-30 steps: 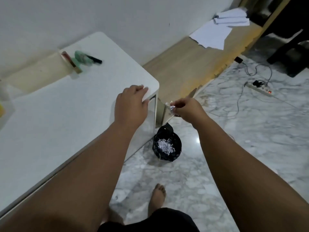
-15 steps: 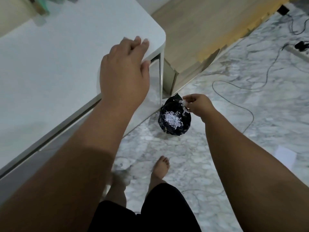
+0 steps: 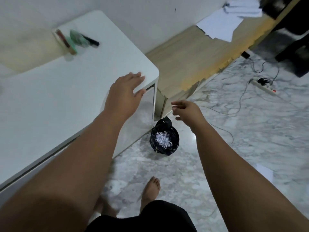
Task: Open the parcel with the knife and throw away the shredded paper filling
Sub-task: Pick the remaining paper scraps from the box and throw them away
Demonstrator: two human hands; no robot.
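A small black bin (image 3: 173, 144) stands on the marble floor beside the table's corner leg, with white shredded paper (image 3: 163, 139) inside it. My right hand (image 3: 187, 111) hovers above and just right of the bin, fingers spread, holding nothing. My left hand (image 3: 125, 94) lies flat on the white table (image 3: 58, 97) near its rounded corner, thumb over the edge. A green-handled knife with a black tip (image 3: 83, 40) lies at the table's far side next to a thin box (image 3: 64, 41). The parcel itself is out of view.
A low wooden platform (image 3: 192, 54) runs along the wall, with white paper sheets (image 3: 222, 25) on it. Cables and a power strip (image 3: 265, 87) lie on the floor at the right. A white paper scrap (image 3: 265, 171) lies near my right forearm. My bare foot (image 3: 150, 190) stands below the bin.
My right hand was pinching a bit of shredded paper over the bin; now its fingers are apart and hold nothing. The view has tilted back up. My left hand stays on the table corner.
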